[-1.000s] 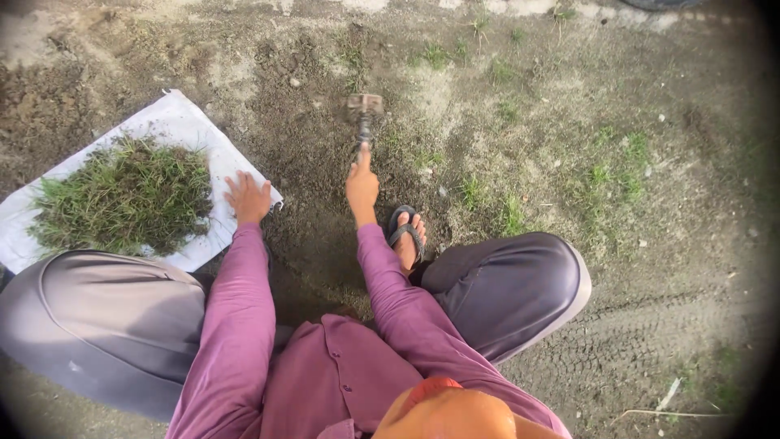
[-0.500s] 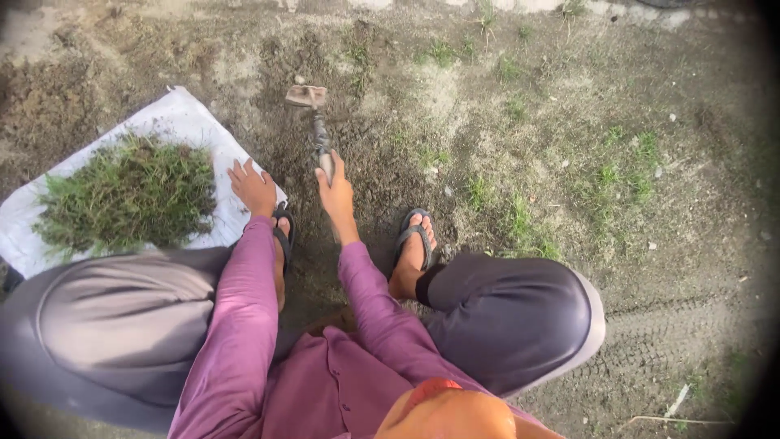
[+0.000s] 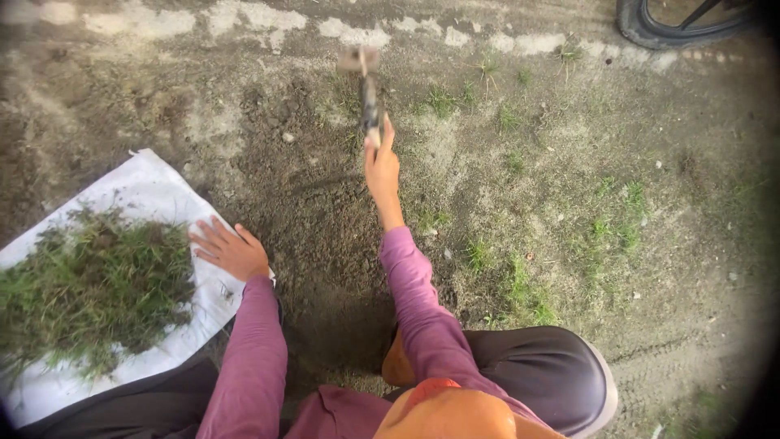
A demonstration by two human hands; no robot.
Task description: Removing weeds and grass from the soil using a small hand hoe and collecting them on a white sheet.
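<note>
My right hand (image 3: pixel 382 169) is stretched out ahead, closed around the handle of a small hand hoe (image 3: pixel 364 81) whose metal blade is over the bare soil near the pale strip at the top. My left hand (image 3: pixel 230 249) rests flat, fingers spread, on the edge of a white sack sheet (image 3: pixel 150 189). A heap of pulled grass (image 3: pixel 89 284) lies on that sheet, just left of the hand. Both arms wear purple sleeves, and my knees in dark trousers frame the bottom of the view.
Scraped dark soil (image 3: pixel 317 219) lies between my hands. Small grass tufts (image 3: pixel 520 284) grow to the right. A tyre (image 3: pixel 678 20) sits at the top right corner. A pale concrete strip (image 3: pixel 203 20) runs along the top.
My right hand has swung the hoe forward and to the right, from near my feet out to full reach. The view has shifted, so my feet are now hidden. The left hand stays on the sheet.
</note>
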